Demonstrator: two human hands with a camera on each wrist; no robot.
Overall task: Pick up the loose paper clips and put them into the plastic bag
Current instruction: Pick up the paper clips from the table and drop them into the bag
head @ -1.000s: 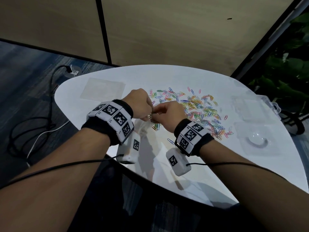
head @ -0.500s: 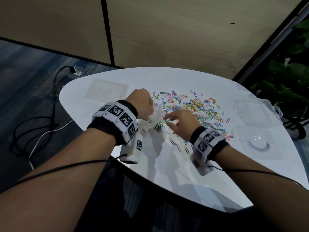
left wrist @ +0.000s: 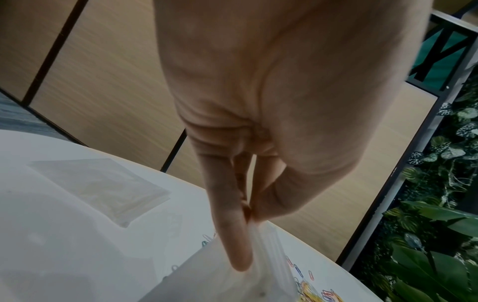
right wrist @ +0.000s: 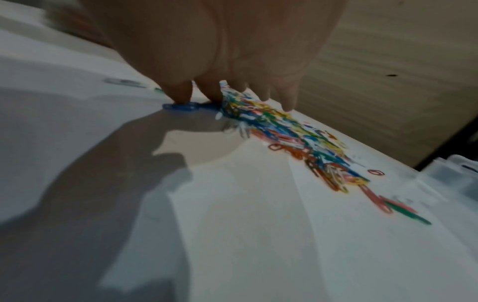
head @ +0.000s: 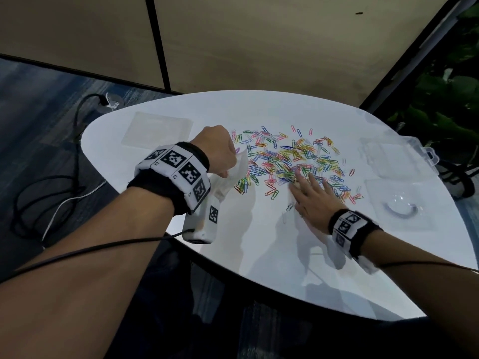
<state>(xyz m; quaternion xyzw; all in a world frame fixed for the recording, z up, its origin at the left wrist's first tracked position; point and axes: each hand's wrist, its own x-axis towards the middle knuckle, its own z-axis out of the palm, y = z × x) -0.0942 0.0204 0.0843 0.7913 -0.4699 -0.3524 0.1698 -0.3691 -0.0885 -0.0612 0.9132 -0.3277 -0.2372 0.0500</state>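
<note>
Several coloured paper clips (head: 290,161) lie scattered across the middle of the white table (head: 259,242); the right wrist view shows the same pile of clips (right wrist: 289,130) blurred. My left hand (head: 220,151) pinches the rim of a clear plastic bag (head: 237,168) that hangs down to the table with a few clips inside. In the left wrist view my left hand (left wrist: 245,220) holds the bag's (left wrist: 232,282) edge between thumb and forefinger. My right hand (head: 308,190) lies flat with straight fingers on the near side of the pile; in the right wrist view my right hand's (right wrist: 227,96) fingertips press on clips.
A flat stack of empty clear bags (head: 158,129) lies at the table's far left. A clear plastic box (head: 396,159) and a clear lid (head: 399,211) sit at the right. Cables (head: 51,177) trail on the floor to the left; plants (head: 445,99) stand beyond the right edge.
My right hand left the bag's mouth, moved right and opened flat onto the clip pile. My left hand kept holding the bag in about the same place.
</note>
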